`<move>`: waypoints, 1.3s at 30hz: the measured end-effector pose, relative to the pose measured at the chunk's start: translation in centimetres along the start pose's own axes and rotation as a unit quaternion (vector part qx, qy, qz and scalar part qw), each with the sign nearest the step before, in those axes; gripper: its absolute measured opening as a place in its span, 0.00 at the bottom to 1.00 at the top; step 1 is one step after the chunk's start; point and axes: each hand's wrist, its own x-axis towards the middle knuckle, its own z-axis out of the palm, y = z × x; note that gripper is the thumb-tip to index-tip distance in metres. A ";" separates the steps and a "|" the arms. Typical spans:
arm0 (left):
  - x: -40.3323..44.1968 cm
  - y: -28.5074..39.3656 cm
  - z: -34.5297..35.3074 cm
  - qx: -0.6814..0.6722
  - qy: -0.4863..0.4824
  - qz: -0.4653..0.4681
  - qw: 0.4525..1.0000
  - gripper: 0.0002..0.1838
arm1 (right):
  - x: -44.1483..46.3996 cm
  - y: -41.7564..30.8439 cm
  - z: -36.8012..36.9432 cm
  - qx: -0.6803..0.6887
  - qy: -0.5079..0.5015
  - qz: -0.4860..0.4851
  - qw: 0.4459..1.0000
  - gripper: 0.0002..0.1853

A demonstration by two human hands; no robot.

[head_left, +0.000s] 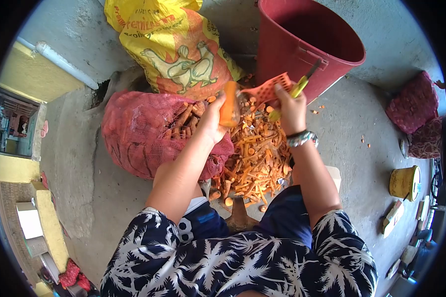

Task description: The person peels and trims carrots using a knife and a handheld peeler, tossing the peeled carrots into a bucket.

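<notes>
My left hand is closed around a thick peeled carrot, held upright over the heap of peelings. In my right hand are two tools: an orange peeler with a handle full of holes, and a knife with a yellow-green handle and its dark blade pointing up and away. The peeler's head reaches close to the carrot; blur hides whether they touch. Below both hands lie carrot peelings and cut ends. Left of them, a red mesh sack lies open with unpeeled carrots showing.
A tall red bin stands behind my right hand. A yellow feed sack leans by the wall. On the right are a yellow bucket and filled mesh sacks. A wooden seat edge shows between my legs.
</notes>
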 end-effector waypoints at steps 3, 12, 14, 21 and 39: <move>-1.1 0.5 2.5 -0.054 0.035 -0.006 0.998 0.22 | -2.1 1.2 1.0 -0.016 -0.043 -0.011 0.999 0.11; -2.4 0.7 0.6 0.047 -0.141 -0.070 0.986 0.24 | 7.8 3.1 -3.0 -0.080 0.140 -0.145 0.976 0.05; -2.6 1.3 1.4 0.016 -0.086 -0.057 0.995 0.24 | 6.8 2.1 -3.9 -0.041 0.115 -0.053 0.991 0.04; 0.0 0.1 1.4 -0.038 0.054 0.014 0.998 0.19 | -2.0 1.6 2.1 -0.023 -0.022 -0.055 0.998 0.11; 0.4 -0.1 -0.1 -0.006 -0.003 0.005 1.000 0.28 | -1.1 0.6 1.0 -0.022 -0.021 -0.014 0.999 0.10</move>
